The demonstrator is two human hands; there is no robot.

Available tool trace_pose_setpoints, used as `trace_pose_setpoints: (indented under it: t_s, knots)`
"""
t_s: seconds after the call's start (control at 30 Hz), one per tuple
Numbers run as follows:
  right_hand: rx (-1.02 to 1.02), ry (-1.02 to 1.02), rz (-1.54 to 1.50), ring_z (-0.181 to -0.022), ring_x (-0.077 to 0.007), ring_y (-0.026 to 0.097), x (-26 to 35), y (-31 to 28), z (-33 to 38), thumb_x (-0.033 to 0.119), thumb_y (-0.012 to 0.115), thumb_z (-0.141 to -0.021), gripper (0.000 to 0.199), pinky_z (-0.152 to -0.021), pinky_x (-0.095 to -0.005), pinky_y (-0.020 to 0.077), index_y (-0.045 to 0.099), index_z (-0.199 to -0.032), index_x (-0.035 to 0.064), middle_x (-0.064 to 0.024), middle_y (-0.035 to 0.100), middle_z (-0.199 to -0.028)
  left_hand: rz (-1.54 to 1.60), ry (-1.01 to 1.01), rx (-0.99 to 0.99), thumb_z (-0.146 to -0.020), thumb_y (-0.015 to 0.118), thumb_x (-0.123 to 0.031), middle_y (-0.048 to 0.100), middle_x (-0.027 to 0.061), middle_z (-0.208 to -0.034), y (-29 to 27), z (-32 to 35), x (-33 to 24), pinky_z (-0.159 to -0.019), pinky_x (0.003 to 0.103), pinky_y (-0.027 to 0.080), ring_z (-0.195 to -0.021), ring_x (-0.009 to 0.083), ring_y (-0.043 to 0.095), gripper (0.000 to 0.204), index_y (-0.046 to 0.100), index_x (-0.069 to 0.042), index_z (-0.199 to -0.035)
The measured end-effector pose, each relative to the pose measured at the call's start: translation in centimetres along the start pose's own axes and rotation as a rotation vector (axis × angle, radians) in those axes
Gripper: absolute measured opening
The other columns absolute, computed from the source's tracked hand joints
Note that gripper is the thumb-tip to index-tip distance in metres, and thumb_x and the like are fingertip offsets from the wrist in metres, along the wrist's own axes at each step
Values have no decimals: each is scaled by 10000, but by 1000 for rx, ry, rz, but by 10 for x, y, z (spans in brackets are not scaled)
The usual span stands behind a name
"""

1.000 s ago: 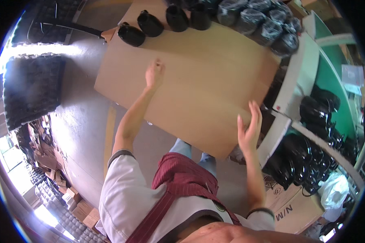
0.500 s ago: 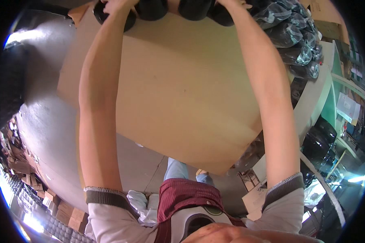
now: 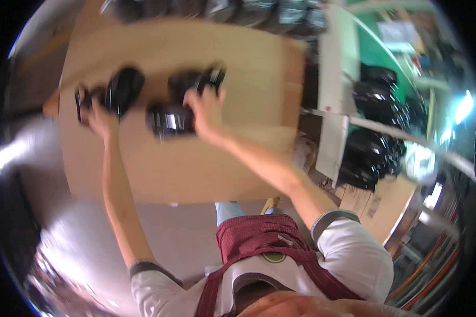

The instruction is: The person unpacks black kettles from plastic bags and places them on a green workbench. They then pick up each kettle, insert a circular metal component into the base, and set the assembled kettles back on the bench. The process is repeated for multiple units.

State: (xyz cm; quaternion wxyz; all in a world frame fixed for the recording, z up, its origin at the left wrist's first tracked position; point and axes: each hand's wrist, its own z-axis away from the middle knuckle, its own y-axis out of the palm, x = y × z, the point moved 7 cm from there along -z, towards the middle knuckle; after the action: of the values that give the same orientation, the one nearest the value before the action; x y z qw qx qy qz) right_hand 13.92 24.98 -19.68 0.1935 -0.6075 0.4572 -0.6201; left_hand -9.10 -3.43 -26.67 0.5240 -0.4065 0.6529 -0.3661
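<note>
Over a brown cardboard sheet (image 3: 217,169), my left hand (image 3: 101,120) is closed on glossy black rounded pieces. One dark piece (image 3: 124,89) juts out to its right, and another sits at its fingers on the left. To the right, my right hand (image 3: 207,111) has its fingers bent round similar pieces. A cup-like black piece (image 3: 170,120) lies at its left side, and another black piece (image 3: 212,76) shows beyond the fingertips. Motion blur hides their exact kind and how the fingers touch them.
A row of plastic-wrapped dark pieces (image 3: 222,9) lines the sheet's far edge. Glossy black pieces (image 3: 375,100) are heaped by a pale shelf frame (image 3: 333,142) on the right. Cardboard boxes (image 3: 375,203) stand lower right, and grey floor (image 3: 90,232) shows at left.
Both hands have come back from the far edge toward the middle of the sheet, with black pieces at them. My view has turned, so the wrapped row now lies across the top.
</note>
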Motion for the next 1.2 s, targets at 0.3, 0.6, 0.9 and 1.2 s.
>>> trace_pose_setpoints:
  t_s: [0.3, 0.6, 0.9, 1.2]
  knots:
    - [414, 129, -105, -1107, -323, 554, -34, -273, 364, 78, 716, -758, 333, -1141, -600, 215, 601, -1040, 211, -103, 556, -999, 254, 606, 552, -589, 576, 152, 415, 232, -1185, -117, 312, -153, -986, 518, 444, -1136, 464, 492, 732, 570, -72, -1286]
    - [-40, 730, 215, -1090, -339, 542, -135, -490, 681, 28, 745, -656, 537, -1164, -605, 187, 598, -1142, 203, -123, 546, -979, 218, 1172, 1076, -541, 612, 125, 446, 181, -1165, -229, 580, -453, -915, 455, 485, -1027, 400, 541, 762, 618, -144, -1254]
    - [-460, 832, 344, -1150, -375, 529, -141, -663, 912, -10, 770, -675, 620, -1177, -596, 115, 596, -1241, 174, -153, 555, -1097, 546, 1552, 1115, -633, 796, -37, 401, 141, -1076, -356, 794, -742, -896, 355, 467, -1023, 319, 514, 644, 650, -93, -1257]
    - [-788, 561, 806, -1223, -354, 500, -197, -849, 889, 128, 667, -822, 447, -1164, -615, 181, 667, -1250, 257, -145, 533, -1225, 1155, 1591, 226, -760, 781, -402, 579, 139, -1283, -425, 776, -927, -1061, 412, 300, -1104, 278, 403, 686, 620, -20, -1306]
